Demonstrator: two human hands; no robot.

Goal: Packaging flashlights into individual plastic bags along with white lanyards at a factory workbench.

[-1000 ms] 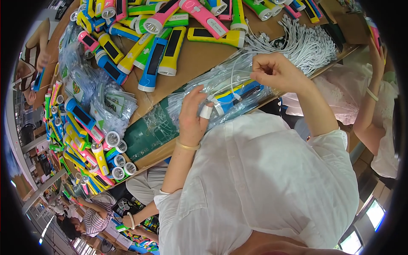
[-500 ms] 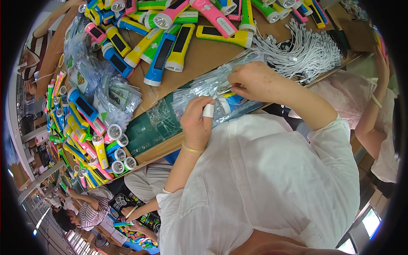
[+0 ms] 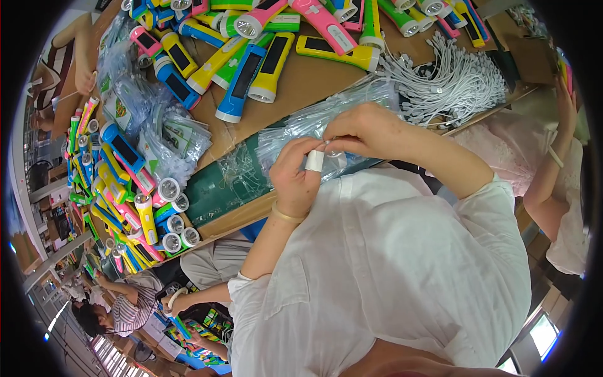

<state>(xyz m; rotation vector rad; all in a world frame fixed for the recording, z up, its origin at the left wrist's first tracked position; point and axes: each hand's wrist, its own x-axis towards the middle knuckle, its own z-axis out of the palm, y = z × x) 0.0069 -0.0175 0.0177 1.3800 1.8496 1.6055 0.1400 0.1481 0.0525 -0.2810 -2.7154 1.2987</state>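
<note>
Hands pinching a clear plastic sleeve at the table edge
Left hand (image 3: 295,182) and right hand (image 3: 364,129) fingers clench the clear plastic sleeve (image 3: 301,129), its long axis running 8 to 2 o'clock; right hand grips nearer its mouth

The one camera sits on my head, a wide fisheye looking steeply down, close over my hands (image 3: 333,160) and my white shirt (image 3: 402,276), the brown cardboard-covered tabletop (image 3: 314,78) curving away above.

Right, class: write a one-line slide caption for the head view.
Both hands, left hand and right hand, pinch a clear plastic bag beside colourful flashlights and white cables.
</note>
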